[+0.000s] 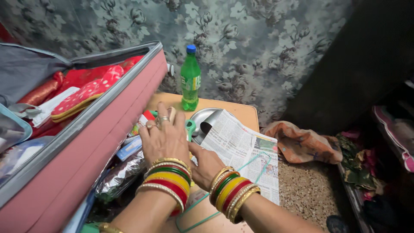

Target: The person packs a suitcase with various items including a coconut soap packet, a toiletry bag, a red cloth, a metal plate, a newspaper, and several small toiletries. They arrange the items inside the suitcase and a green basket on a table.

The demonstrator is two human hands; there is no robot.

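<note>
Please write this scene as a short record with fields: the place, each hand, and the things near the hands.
Place: small wooden table beside an open pink suitcase
Left hand: back up, fingers spread over small packets; what it holds is hidden
Right hand: partly under the left, at the edge of a newspaper
Wrists: many coloured bangles
Nearby: green bottle with blue cap, steel plate, foil packet

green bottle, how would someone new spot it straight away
Start at the open pink suitcase on the left. Past its far corner a small wooden table meets the flowered wall. The green bottle stands upright there, blue-capped, the only tall thing.
</note>
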